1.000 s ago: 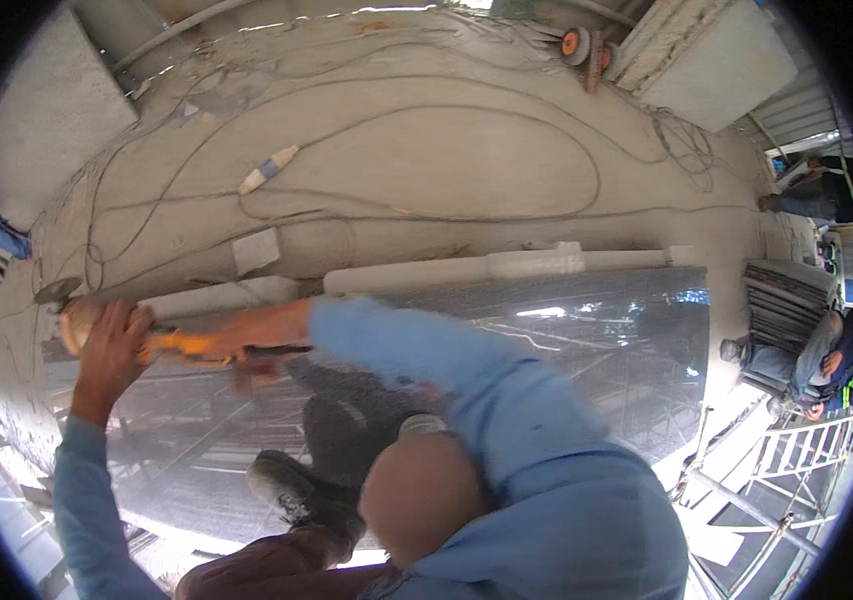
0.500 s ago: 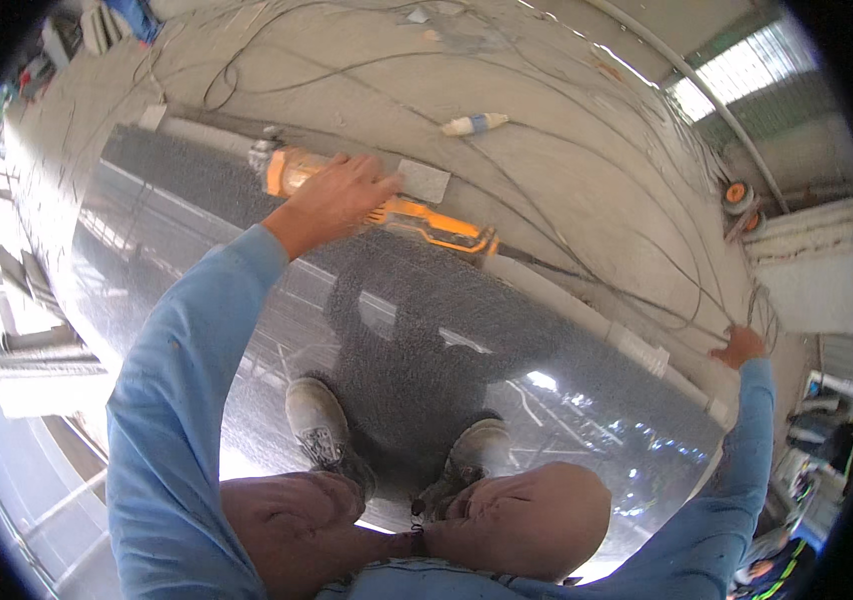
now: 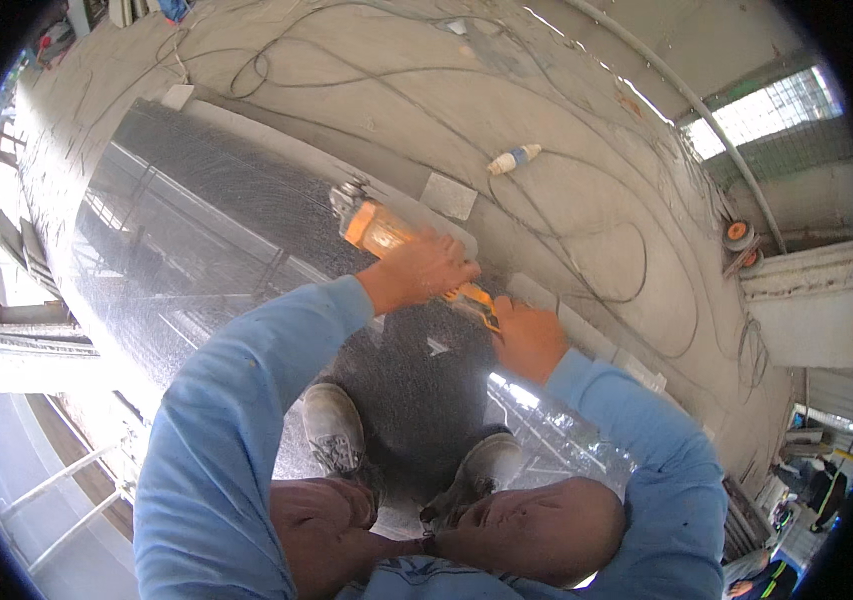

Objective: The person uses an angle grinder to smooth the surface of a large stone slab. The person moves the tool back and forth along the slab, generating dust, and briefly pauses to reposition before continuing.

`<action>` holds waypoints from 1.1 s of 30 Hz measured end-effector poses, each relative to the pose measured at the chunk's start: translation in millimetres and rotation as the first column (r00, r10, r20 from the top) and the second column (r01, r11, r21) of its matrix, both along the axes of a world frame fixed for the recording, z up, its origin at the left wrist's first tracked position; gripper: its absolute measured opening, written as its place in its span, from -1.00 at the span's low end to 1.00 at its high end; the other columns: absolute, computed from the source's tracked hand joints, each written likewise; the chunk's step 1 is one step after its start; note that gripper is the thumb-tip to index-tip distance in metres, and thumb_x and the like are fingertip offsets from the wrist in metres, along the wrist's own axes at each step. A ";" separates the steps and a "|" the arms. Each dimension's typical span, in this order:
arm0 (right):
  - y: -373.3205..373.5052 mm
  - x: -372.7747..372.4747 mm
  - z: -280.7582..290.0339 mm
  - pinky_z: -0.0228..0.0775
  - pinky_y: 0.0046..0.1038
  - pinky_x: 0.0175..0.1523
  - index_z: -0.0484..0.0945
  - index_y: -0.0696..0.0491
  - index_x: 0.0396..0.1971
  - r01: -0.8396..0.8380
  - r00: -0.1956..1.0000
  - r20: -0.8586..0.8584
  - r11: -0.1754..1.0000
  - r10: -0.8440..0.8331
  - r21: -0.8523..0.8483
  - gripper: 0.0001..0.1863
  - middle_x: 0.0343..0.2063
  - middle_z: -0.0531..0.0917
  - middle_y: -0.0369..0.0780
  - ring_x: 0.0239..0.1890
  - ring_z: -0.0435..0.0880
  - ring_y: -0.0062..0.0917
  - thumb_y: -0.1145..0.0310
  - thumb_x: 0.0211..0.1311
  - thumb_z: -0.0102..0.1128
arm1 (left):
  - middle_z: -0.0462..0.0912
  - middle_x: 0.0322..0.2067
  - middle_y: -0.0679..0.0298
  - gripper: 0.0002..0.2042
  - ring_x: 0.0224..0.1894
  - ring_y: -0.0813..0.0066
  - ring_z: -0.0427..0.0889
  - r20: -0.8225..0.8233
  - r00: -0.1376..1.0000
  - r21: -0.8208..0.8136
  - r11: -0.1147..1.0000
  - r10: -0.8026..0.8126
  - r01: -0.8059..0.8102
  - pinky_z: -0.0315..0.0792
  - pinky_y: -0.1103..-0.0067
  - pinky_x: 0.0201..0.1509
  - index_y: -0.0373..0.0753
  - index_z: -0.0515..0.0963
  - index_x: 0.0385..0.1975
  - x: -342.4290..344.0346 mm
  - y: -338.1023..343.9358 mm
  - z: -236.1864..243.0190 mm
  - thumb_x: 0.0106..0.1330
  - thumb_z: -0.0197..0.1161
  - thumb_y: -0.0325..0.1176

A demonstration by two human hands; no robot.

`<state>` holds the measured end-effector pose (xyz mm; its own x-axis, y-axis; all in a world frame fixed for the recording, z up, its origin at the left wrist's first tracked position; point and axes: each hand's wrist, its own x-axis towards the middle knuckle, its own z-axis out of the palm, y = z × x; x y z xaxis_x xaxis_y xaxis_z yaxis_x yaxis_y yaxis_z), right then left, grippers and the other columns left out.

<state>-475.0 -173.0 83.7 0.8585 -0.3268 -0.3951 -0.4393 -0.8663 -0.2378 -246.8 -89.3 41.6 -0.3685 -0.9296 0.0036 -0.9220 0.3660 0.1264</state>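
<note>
An orange and grey angle grinder (image 3: 384, 232) is held slantwise over a large polished dark stone slab (image 3: 237, 170). My left hand (image 3: 427, 268) wraps over the middle of its body, just behind the orange collar. At the rear end my right hand (image 3: 530, 338) is closed round the handle. The grinder's metal head points up and left, close to the slab's far edge; the face of its disc cannot be made out. Under me the slab carries both my dusty shoes (image 3: 335, 428), and its glossy surface shows reflections.
Past the slab's far edge lies a small grey stone tile (image 3: 449, 196). A white bottle with a blue band (image 3: 515, 159) rests on the dusty floor. Long black cables (image 3: 637, 270) loop across that floor. Orange-hubbed wheels (image 3: 739, 236) stand at the right by a pale block (image 3: 802, 310).
My right hand has come from the cable at the far right to the grinder's rear handle. The grinder, with my left hand on it, has shifted right and toward me.
</note>
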 end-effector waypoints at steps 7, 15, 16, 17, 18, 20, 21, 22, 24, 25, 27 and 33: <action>32.0 -0.4 -27.2 0.56 -0.10 -0.30 0.40 0.11 -0.21 0.083 0.996 0.037 0.997 -0.083 0.006 -0.68 -0.39 0.68 -0.05 -0.38 0.73 -0.14 0.31 0.11 0.26 | 0.55 -0.20 0.20 -0.73 -0.08 0.24 0.59 0.005 1.000 0.033 0.999 0.010 -0.011 0.40 0.28 0.00 -0.09 0.43 -0.07 -9.1 20.6 -11.6 0.25 0.23 -0.32; 41.1 -23.2 -52.3 0.58 -0.17 -0.34 0.42 0.10 -0.18 0.049 0.993 0.102 0.997 -0.056 0.062 -0.71 -0.42 0.68 -0.07 -0.41 0.74 -0.19 0.32 0.14 0.22 | 0.53 -0.22 0.12 -0.71 -0.09 0.13 0.58 -0.028 0.999 0.198 0.980 0.043 -0.037 0.40 0.23 0.00 -0.15 0.43 -0.03 -28.5 38.7 -26.6 0.25 0.21 -0.38; 41.0 -26.4 -55.1 0.58 -0.16 -0.34 0.43 0.10 -0.18 0.058 0.991 0.113 0.996 -0.065 0.067 -0.72 -0.42 0.69 -0.07 -0.41 0.74 -0.19 0.32 0.15 0.21 | 0.53 -0.22 0.12 -0.70 -0.09 0.13 0.58 -0.027 0.999 0.189 0.981 0.035 -0.029 0.41 0.23 0.00 -0.15 0.43 -0.02 -30.9 38.2 -27.2 0.24 0.21 -0.38; 41.0 -29.9 -57.8 0.58 -0.16 -0.34 0.43 0.10 -0.18 0.065 0.990 0.122 0.995 -0.074 0.071 -0.72 -0.42 0.69 -0.07 -0.42 0.74 -0.19 0.32 0.15 0.21 | 0.53 -0.22 0.12 -0.69 -0.09 0.13 0.58 -0.026 0.999 0.180 0.983 0.027 -0.022 0.41 0.23 0.00 -0.15 0.42 -0.01 -33.1 37.7 -28.1 0.24 0.22 -0.38; 42.1 -30.4 -58.9 0.58 -0.16 -0.34 0.43 0.10 -0.18 0.068 0.988 0.134 0.995 -0.078 0.078 -0.73 -0.41 0.69 -0.07 -0.42 0.74 -0.19 0.32 0.16 0.20 | 0.53 -0.22 0.12 -0.68 -0.09 0.14 0.58 -0.022 0.999 0.174 0.985 0.025 -0.021 0.42 0.23 0.00 -0.14 0.42 -0.01 -33.4 39.4 -27.3 0.24 0.22 -0.38; 42.6 -30.1 -58.4 0.58 -0.15 -0.35 0.43 0.10 -0.19 0.068 0.988 0.130 0.993 -0.079 0.093 -0.75 -0.41 0.69 -0.06 -0.42 0.74 -0.18 0.32 0.18 0.17 | 0.52 -0.22 0.13 -0.68 -0.08 0.14 0.58 -0.003 1.000 0.187 0.982 0.025 -0.024 0.43 0.24 0.00 -0.14 0.42 0.00 -33.3 39.2 -27.7 0.24 0.22 -0.38; 43.1 -30.8 -58.2 0.57 -0.15 -0.35 0.44 0.10 -0.20 0.070 0.989 0.124 0.993 -0.082 0.098 -0.76 -0.42 0.69 -0.06 -0.42 0.74 -0.18 0.32 0.19 0.16 | 0.52 -0.22 0.13 -0.67 -0.08 0.14 0.58 0.001 1.000 0.192 0.981 0.023 -0.022 0.43 0.24 0.01 -0.14 0.41 0.00 -33.8 38.6 -28.7 0.24 0.22 -0.37; 44.2 -31.0 -59.5 0.57 -0.15 -0.34 0.44 0.10 -0.20 0.081 0.988 0.127 0.992 -0.093 0.098 -0.75 -0.42 0.69 -0.07 -0.42 0.74 -0.18 0.31 0.18 0.18 | 0.52 -0.22 0.13 -0.68 -0.08 0.14 0.58 0.007 1.000 0.198 0.980 0.017 -0.018 0.43 0.24 0.00 -0.14 0.41 0.00 -33.4 39.1 -29.2 0.24 0.22 -0.37; 46.1 -31.2 -61.8 0.56 -0.15 -0.33 0.45 0.09 -0.22 0.103 0.985 0.131 0.990 -0.114 0.093 -0.74 -0.44 0.68 -0.09 -0.42 0.73 -0.18 0.29 0.16 0.22 | 0.52 -0.22 0.14 -0.68 -0.09 0.15 0.59 0.014 1.000 0.203 0.979 0.004 -0.006 0.44 0.25 0.00 -0.14 0.41 0.00 -33.0 39.0 -29.3 0.24 0.22 -0.36; 45.7 -31.9 -61.3 0.56 -0.15 -0.33 0.45 0.09 -0.22 0.103 0.985 0.129 0.990 -0.114 0.092 -0.74 -0.44 0.68 -0.09 -0.42 0.73 -0.18 0.30 0.16 0.21 | 0.52 -0.22 0.14 -0.67 -0.09 0.15 0.59 0.017 1.000 0.200 0.980 0.000 -0.004 0.44 0.25 0.00 -0.14 0.41 0.00 -33.7 38.0 -29.1 0.24 0.23 -0.36; 44.4 -33.0 -60.0 0.56 -0.15 -0.34 0.44 0.09 -0.22 0.103 0.986 0.125 0.990 -0.115 0.092 -0.75 -0.45 0.68 -0.08 -0.42 0.73 -0.17 0.31 0.16 0.20 | 0.52 -0.22 0.14 -0.67 -0.08 0.15 0.59 0.026 1.000 0.195 0.981 -0.006 0.001 0.44 0.26 0.00 -0.13 0.41 0.00 -34.8 36.0 -28.4 0.24 0.24 -0.35; 42.4 -34.3 -57.9 0.55 -0.13 -0.36 0.44 0.10 -0.23 0.093 0.985 0.132 0.990 -0.107 0.106 -0.76 -0.46 0.68 -0.07 -0.44 0.73 -0.16 0.32 0.16 0.20 | 0.51 -0.22 0.15 -0.65 -0.08 0.16 0.59 -0.029 1.000 0.191 0.982 -0.007 0.013 0.45 0.27 -0.01 -0.14 0.41 0.01 -34.4 34.4 -34.7 0.22 0.25 -0.36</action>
<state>-509.3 -130.7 25.8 0.8719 -0.3787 -0.3105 -0.4795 -0.7888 -0.3845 -281.2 -54.9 6.9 -0.3802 -0.9104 -0.1629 -0.9134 0.3419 0.2208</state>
